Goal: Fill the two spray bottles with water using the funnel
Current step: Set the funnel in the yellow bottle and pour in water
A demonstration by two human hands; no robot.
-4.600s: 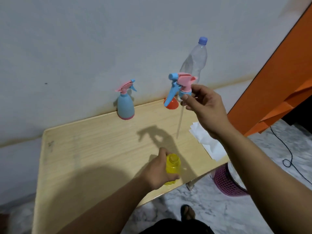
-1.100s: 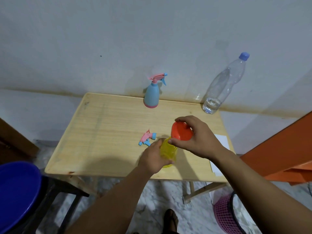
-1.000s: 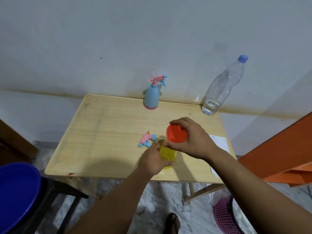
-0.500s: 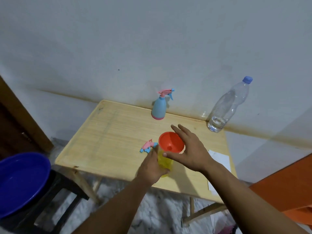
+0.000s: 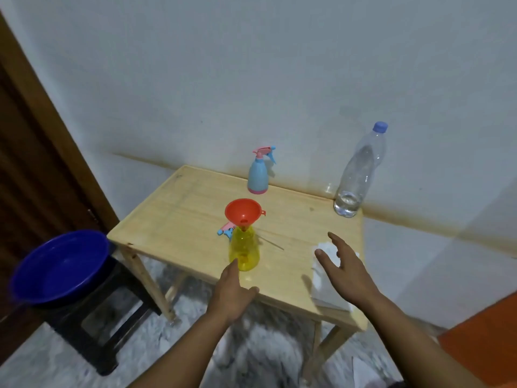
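Note:
A yellow spray bottle (image 5: 244, 252) stands uncapped near the front of the wooden table (image 5: 181, 219), with an orange funnel (image 5: 242, 210) seated in its neck. Its pink-and-blue spray head (image 5: 226, 230) lies just behind it, tube trailing right. A blue spray bottle (image 5: 258, 175) with its head on stands at the back edge. A clear plastic water bottle (image 5: 361, 170) with a blue cap leans against the wall at the back right. My left hand (image 5: 233, 292) hovers open just in front of the yellow bottle. My right hand (image 5: 342, 264) is open to its right, holding nothing.
A white paper sheet (image 5: 330, 287) lies at the table's right front, under my right hand. A blue basin (image 5: 60, 266) rests on a dark stool (image 5: 92, 331) to the left. A brown door (image 5: 33, 152) is at the left; an orange surface (image 5: 481, 348) at lower right.
Both hands have let go of the yellow bottle and the funnel and drawn back toward me. The funnel now stands alone in the bottle neck. My view has swung left.

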